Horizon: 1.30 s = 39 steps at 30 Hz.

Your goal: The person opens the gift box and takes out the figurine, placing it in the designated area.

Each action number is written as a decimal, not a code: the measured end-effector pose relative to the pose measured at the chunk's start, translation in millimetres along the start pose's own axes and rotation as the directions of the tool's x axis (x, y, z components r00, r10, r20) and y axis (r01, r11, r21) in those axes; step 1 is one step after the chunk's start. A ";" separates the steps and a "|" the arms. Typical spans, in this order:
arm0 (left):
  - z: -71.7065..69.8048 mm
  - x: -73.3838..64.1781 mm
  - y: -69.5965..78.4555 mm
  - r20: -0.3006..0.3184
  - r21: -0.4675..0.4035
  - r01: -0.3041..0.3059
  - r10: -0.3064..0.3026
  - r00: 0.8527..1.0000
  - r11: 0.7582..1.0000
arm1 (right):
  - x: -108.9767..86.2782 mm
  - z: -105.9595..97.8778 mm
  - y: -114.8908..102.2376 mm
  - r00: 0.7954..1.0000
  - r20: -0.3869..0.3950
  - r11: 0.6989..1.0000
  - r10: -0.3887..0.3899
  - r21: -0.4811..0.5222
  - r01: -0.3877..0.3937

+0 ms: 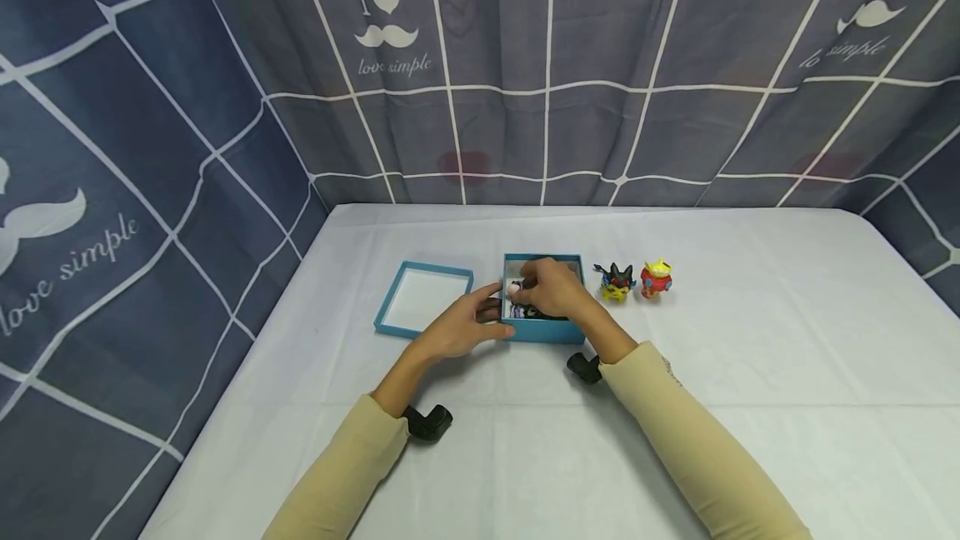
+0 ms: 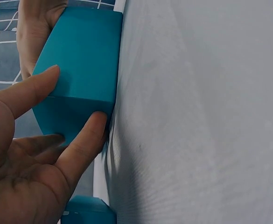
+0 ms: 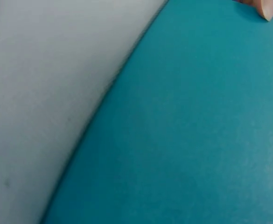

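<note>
A teal box (image 1: 542, 332) stands uncovered on the table, with small dark and pale toy figures (image 1: 528, 312) inside. My left hand (image 1: 459, 327) steadies its near left corner: in the left wrist view the thumb (image 2: 45, 86) touches the front face and a fairly straight finger (image 2: 87, 142) presses the left side. My right hand (image 1: 553, 287) reaches into the box from above, its bent fingers and thumb around a small pale-headed toy figure (image 1: 513, 288) by the left wall. Most of that figure is hidden. The right wrist view is filled mainly by the box's teal front (image 3: 173, 121).
The teal-rimmed lid (image 1: 388, 329) lies inside-up left of the box. Right of the box stand a black-and-yellow toy figure (image 1: 617, 282) and a red toy figure with a yellow top (image 1: 656, 278). A white cloth (image 1: 750, 340) covers the table; grey checked curtains (image 1: 495, 132) hang behind.
</note>
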<state>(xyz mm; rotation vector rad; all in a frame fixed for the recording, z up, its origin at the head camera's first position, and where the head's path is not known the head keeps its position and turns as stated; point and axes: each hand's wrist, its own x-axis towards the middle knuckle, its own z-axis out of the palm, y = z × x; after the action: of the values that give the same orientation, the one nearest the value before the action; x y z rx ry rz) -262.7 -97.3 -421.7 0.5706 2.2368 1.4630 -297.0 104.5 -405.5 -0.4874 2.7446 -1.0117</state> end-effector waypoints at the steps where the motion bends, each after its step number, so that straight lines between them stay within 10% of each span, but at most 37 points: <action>1: 0.0 -0.4 0.2 -0.001 -0.001 0.001 -0.001 1.000 1.000 | 0.1 0.2 0.2 1.000 0.007 1.000 -0.001 0.015 0.001; 39: 0.6 0.5 1.1 -0.005 0.015 0.007 -0.007 1.000 1.000 | -0.8 -3.0 2.3 0.996 0.050 0.934 0.069 0.348 -0.082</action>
<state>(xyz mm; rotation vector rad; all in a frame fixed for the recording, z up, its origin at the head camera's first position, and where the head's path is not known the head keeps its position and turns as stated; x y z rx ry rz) -262.7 -96.2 -421.0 0.5631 2.2532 1.4471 -297.6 108.2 -404.7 -0.3350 2.4500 -1.4149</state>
